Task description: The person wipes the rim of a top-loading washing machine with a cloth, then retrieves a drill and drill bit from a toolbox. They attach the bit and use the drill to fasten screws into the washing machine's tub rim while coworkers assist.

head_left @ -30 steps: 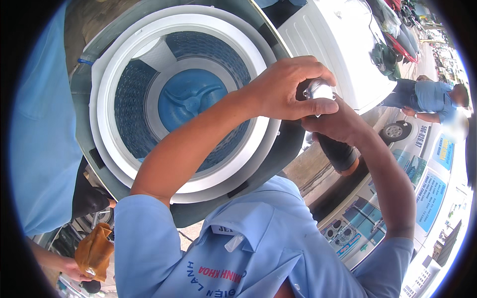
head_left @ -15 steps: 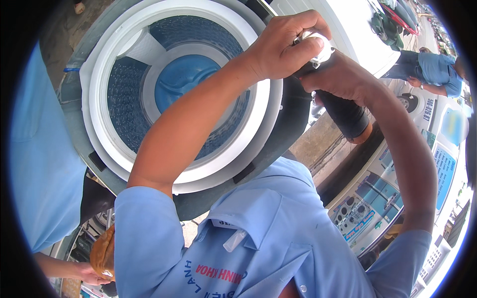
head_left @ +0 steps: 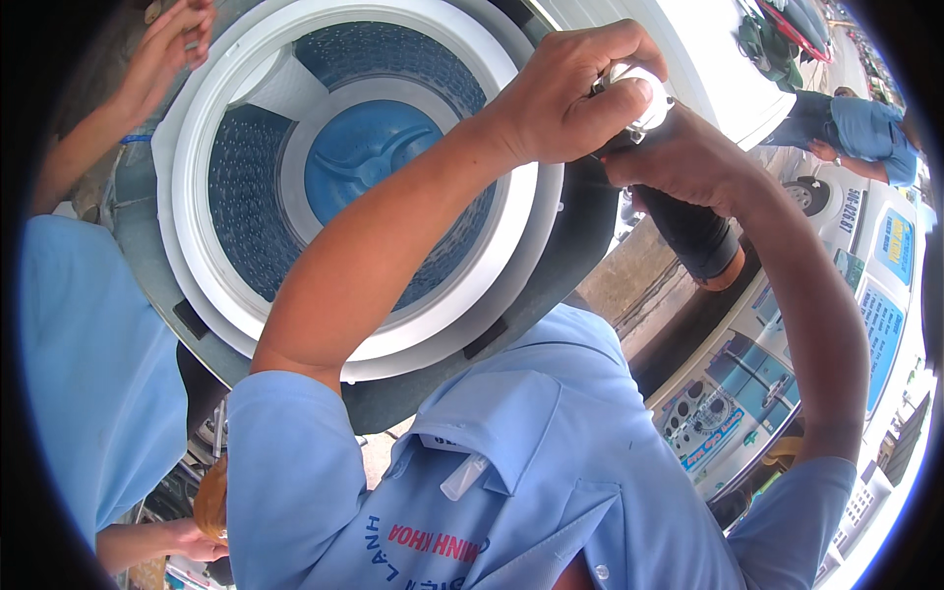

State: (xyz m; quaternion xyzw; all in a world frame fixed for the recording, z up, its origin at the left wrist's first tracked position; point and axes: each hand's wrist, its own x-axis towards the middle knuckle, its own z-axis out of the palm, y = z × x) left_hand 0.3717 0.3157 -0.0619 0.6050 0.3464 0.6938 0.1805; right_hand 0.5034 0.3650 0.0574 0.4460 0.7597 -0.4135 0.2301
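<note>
In front of me, my left hand (head_left: 580,93) is closed around a small round white-and-silver part (head_left: 644,98), its thumb pressed on the top. Just beneath and to the right, my right hand (head_left: 678,162) is wrapped round something dark under that part; the fingers hide most of it. Both hands are above the right rim of an open top-loading washing machine (head_left: 197,211). Inside its perforated drum (head_left: 241,187) lies a blue pulsator (head_left: 369,162). My left forearm crosses over the drum's opening.
At the left a co-worker in a blue shirt (head_left: 93,344) stands close, one hand (head_left: 177,39) raised by the machine's far edge, the other (head_left: 197,541) beside a brown object (head_left: 211,501). A white panel (head_left: 678,49) is beyond my hands. Another person (head_left: 865,138) and a parked vehicle (head_left: 836,211) are at right.
The co-worker's raised hand has come into view at the upper left. My two hands keep their grip and appear slightly farther right.
</note>
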